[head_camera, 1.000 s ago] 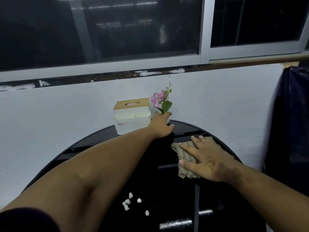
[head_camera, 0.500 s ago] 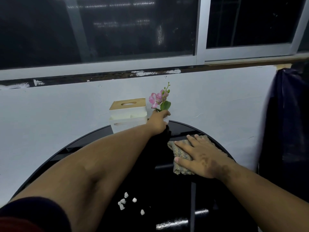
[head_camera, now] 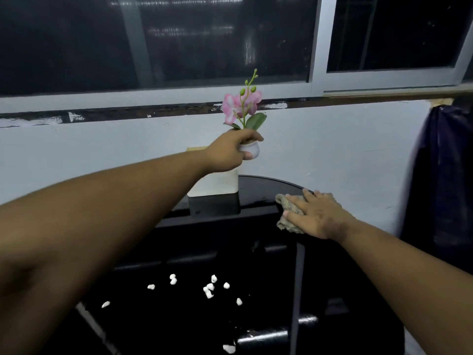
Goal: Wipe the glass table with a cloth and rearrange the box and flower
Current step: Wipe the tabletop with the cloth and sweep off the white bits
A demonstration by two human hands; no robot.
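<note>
Flower up in the air, left hand clenched round its pot above the box; right hand flat, pressing the cloth on the worktop.

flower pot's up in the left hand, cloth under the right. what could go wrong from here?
1. The left hand pinches the small flower pot in the air above the box; a slip could drop it onto the box or the glass table.
2. White pebbles lie scattered on the glass; wiping could sweep them off or drag them across it.
3. The right hand presses the cloth near the table's far edge, so it may slide off.
</note>
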